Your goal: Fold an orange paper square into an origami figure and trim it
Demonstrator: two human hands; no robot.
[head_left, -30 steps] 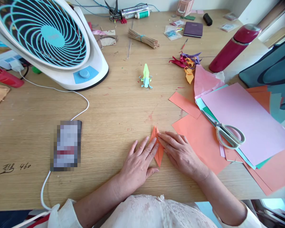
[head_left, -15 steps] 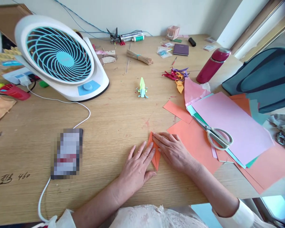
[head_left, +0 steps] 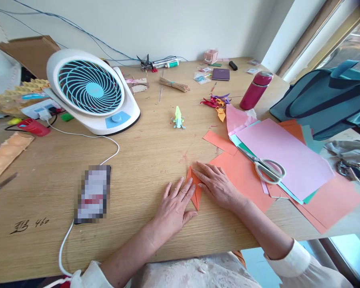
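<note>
White sleeves (head_left: 316, 273) with wide cuffs (head_left: 291, 260), pale patterned top (head_left: 174, 274)

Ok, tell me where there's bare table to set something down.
Bare: between phone and left hand; also between fan and green figure. Crowded: right of the right hand, with sheets and scissors; and at the folded paper, where both hands rest.

1. One head-worn camera looks forward and down across the wooden desktop (head_left: 150, 160) from above its near edge.
2. It sits close behind the work: both forearms (head_left: 132, 252) rise from the bottom of the frame, with the left hand (head_left: 175, 204) and right hand (head_left: 219, 186) below its centre.
3. The wide field takes in the desk fan (head_left: 94, 90) at left and the teal bag (head_left: 303, 94) at right.
4. It reaches up to the far wall (head_left: 168, 28) and down to the wearer's patterned top (head_left: 198, 272).
</note>
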